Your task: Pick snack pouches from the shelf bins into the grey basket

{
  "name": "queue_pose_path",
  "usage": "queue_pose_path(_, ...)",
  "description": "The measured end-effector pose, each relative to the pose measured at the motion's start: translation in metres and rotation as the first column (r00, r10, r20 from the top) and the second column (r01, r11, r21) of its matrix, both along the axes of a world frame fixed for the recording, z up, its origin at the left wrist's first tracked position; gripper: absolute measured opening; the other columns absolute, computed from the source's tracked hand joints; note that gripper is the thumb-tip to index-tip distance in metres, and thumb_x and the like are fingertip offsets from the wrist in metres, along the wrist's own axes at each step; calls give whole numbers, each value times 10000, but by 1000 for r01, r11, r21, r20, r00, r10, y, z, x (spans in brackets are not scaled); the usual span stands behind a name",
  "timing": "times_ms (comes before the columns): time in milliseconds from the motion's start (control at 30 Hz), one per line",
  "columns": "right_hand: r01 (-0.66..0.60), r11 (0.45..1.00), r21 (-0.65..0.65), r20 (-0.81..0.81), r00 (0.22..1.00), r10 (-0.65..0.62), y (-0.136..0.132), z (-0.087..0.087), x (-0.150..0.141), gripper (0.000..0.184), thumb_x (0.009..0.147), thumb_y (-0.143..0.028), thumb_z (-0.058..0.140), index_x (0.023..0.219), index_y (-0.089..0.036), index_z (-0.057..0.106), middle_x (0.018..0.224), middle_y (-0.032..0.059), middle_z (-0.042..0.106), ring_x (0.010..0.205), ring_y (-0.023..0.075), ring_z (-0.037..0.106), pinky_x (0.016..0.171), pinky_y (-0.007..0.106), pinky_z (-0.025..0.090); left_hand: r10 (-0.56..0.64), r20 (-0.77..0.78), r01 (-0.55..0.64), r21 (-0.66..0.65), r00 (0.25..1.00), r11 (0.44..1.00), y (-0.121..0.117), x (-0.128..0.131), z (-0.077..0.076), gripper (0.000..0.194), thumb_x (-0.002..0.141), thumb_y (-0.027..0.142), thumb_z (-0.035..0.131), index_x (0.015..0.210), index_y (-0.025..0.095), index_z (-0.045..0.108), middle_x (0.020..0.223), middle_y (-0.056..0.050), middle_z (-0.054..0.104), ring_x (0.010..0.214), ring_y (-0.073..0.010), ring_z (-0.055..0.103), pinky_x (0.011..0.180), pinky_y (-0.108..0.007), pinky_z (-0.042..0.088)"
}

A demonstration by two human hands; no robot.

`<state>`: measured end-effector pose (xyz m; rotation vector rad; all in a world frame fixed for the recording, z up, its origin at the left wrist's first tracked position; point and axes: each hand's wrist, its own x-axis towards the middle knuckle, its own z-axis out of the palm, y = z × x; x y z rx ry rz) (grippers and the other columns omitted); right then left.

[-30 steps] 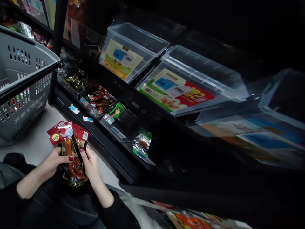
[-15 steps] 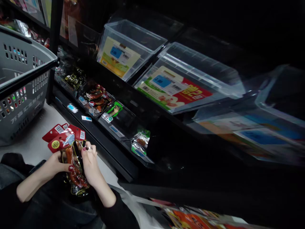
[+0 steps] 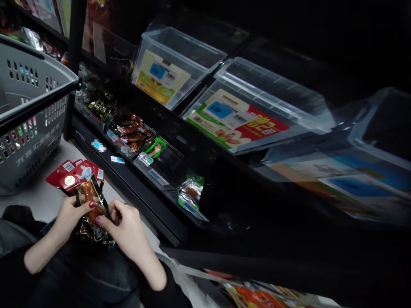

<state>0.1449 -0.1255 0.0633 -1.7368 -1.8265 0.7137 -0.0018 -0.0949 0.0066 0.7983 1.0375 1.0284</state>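
Note:
Several clear vacuum-packed snack packets [image 3: 87,194] with red header cards are bunched together above my lap, reddish-brown meat showing through the plastic. My left hand [image 3: 71,214] is closed around their left side, its thumb pressed on the front of the top packet. From the right, my right hand [image 3: 125,224] grips the lower part of the bunch, thumb on the plastic and fingers curled. Its fingertips are partly hidden behind the packets. The red cards fan out at the top left, with white barcodes and a round pale badge.
A grey shopping basket [image 3: 35,94] stands at the left. On the low black shelf, a clear tray of similar packets [image 3: 130,130] sits beside a green-edged packet [image 3: 156,147] and a silver-green packet [image 3: 192,191]. Clear plastic bins [image 3: 244,115] with price labels line the shelf above.
The packets have shifted left and been drawn closer together, their red cards turned more toward me. My right hand has moved from their upper edge down to the lower front.

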Motion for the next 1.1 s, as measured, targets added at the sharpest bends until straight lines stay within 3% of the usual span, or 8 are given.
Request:
queue_pose_path(167,-52,999,-15,9,999,52,2,-8,-4,281,667,-255,643,556,-191,393,505,-82,360,492,76,378,463,199,258,63,-153,-53,71,986,996,3,-1,-1,246,592,318,693,746,128,712,678,-37,715,693,-206,625,639,-259,475)
queue_pose_path(300,-15,957,290,206,977,-47,-8,-13,-10,212,789,-158,496,588,-187,436,541,-50,432,482,83,411,481,210,287,68,-291,-40,101,954,994,9,-1,-7,270,631,392,635,658,130,696,614,-27,693,626,-204,599,584,-265,449)
queue_pose_path(433,-172,802,573,614,737,-281,-26,-16,-25,215,816,-75,433,637,-180,489,541,-11,462,469,114,408,502,272,259,0,-258,30,113,966,993,9,2,-11,299,668,419,587,693,145,704,633,-22,693,692,-213,597,664,-276,444)
queue_pose_path(600,-287,816,501,732,643,-223,-34,-29,-47,241,779,-8,363,675,-142,534,580,50,530,491,151,463,517,298,286,-134,-75,140,71,988,988,3,6,-12,280,668,406,601,669,135,672,602,-8,660,646,-182,572,645,-261,437)
queue_pose_path(733,-357,882,309,430,879,205,-19,-19,-30,187,778,-142,450,619,-176,543,564,3,554,550,127,509,578,258,354,-129,-35,129,-3,991,992,6,6,-12,241,658,381,612,643,143,645,585,6,644,620,-169,561,648,-267,429)
queue_pose_path(833,-63,965,256,58,997,49,2,-8,0,237,796,-194,459,570,-174,527,539,-22,512,522,92,469,542,218,352,-178,-26,178,-24,984,984,5,5,-7,237,680,373,594,630,145,637,583,9,642,618,-165,557,641,-266,421)
queue_pose_path(933,142,987,74,-241,963,-120,17,-4,22,121,745,-283,549,729,-165,573,572,-30,500,516,92,451,510,217,365,-304,-19,304,-21,952,952,1,5,1,244,706,369,579,613,149,633,598,14,643,615,-152,547,643,-257,409)
queue_pose_path(1100,-49,942,-332,-546,825,-149,18,-11,20,209,632,-329,642,642,-171,506,495,-58,498,376,73,443,361,188,315,-400,-29,400,-18,916,916,-5,7,7,268,728,382,556,639,155,666,604,10,654,605,-153,554,638,-248,408)
